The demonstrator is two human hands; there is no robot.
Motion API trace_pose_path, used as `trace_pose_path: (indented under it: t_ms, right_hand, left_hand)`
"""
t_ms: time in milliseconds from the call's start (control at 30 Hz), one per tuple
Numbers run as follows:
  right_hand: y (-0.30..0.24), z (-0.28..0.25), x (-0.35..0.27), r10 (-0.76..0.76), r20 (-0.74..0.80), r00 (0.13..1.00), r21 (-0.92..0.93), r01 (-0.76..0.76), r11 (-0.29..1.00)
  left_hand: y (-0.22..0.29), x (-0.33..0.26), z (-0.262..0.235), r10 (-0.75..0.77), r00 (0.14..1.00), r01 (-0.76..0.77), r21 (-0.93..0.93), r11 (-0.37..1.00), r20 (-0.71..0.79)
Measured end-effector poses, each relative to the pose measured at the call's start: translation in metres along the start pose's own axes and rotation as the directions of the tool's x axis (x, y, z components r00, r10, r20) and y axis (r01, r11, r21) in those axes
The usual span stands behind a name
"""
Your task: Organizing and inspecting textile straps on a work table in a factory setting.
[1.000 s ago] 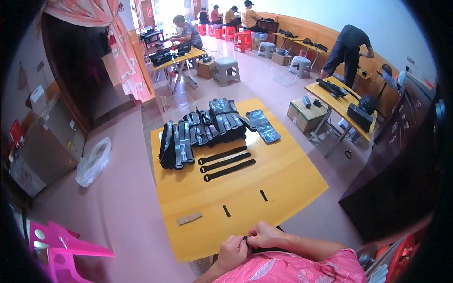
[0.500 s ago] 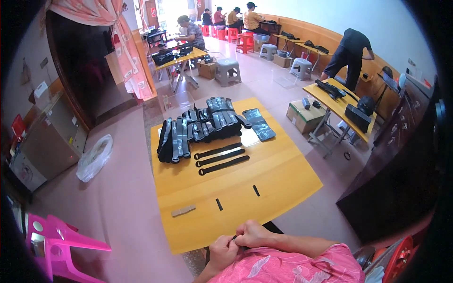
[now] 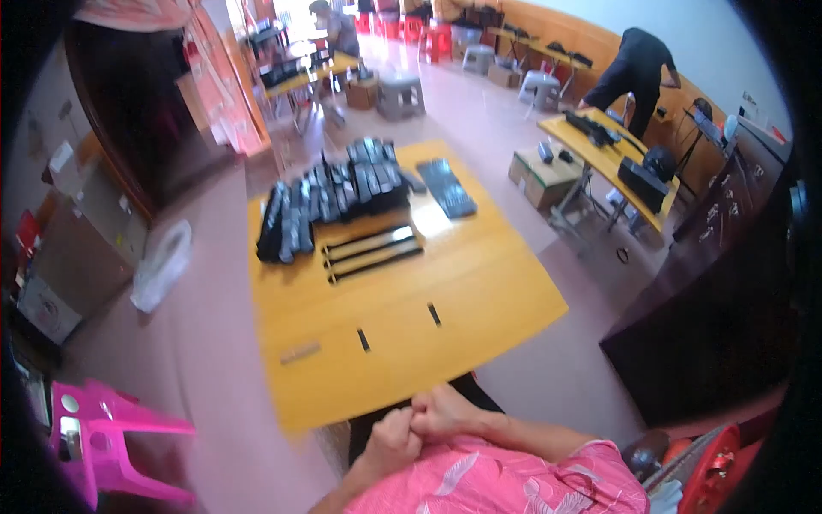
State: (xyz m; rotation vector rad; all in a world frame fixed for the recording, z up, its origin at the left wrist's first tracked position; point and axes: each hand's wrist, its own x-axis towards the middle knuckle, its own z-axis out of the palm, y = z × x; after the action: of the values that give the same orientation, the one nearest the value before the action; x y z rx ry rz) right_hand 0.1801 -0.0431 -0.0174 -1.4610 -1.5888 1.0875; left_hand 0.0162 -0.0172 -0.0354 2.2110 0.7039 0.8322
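My left hand (image 3: 394, 437) and my right hand (image 3: 443, 413) are both closed and pressed together in front of my body, just off the near edge of the yellow table (image 3: 488, 283). Whatever they grip is hidden by the fingers. Nearest to them on the tabletop lie two short black strips (image 3: 363, 340) and a small flat brown piece (image 3: 300, 352). Farther in, three long black straps (image 3: 375, 265), each with a loop at the left end, lie side by side. Behind those is a heap of bundled black straps (image 3: 334, 197), with a flat dark packet (image 3: 448, 190) to its right.
A pink plastic stool (image 3: 103, 428) stands at the lower left, with a clear plastic bag (image 3: 163, 270) on the floor beyond. On the right are another yellow table (image 3: 582, 150), a cardboard box (image 3: 541, 180) and a dark cabinet (image 3: 676, 343). A person (image 3: 629, 73) bends over there; others sit farther back.
The view has tilted down and shifted, so the table sits higher and farther left. My hands stay together and have drawn slightly left; the dark bit seen between them before is now hidden.
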Motion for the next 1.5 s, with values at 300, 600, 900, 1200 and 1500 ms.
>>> trace_pose_path:
  t_ms: [300, 600, 900, 1200, 1500]
  right_hand:
    - [-0.018, -0.032, -0.005, 0.325, 0.021, 0.946, -0.089, -0.322, 0.943]
    - [-0.006, -0.022, -0.019, 0.313, 0.076, 0.947, 0.022, -0.315, 0.949]
    - [-0.005, -0.010, -0.017, 0.280, 0.119, 0.952, 0.199, -0.300, 0.933]
    - [-0.011, -0.008, -0.016, 0.067, 0.181, 0.981, 0.269, -0.115, 0.956]
    - [0.004, 0.001, -0.012, 0.037, 0.260, 0.965, 0.374, -0.136, 0.917]
  left_hand:
    - [0.008, 0.019, 0.012, 0.001, 0.995, -0.013, -0.120, 0.993, -0.101]
    - [0.028, 0.009, 0.014, -0.055, 0.996, 0.053, -0.018, 0.998, -0.074]
    - [0.014, -0.010, 0.012, -0.369, 0.927, 0.362, -0.396, 0.844, 0.060]
    - [0.034, -0.003, -0.030, -0.369, 0.893, 0.442, -0.340, 0.830, 0.259]
    - [0.024, -0.030, -0.008, -0.548, 0.751, 0.478, -0.876, 0.066, 0.369]
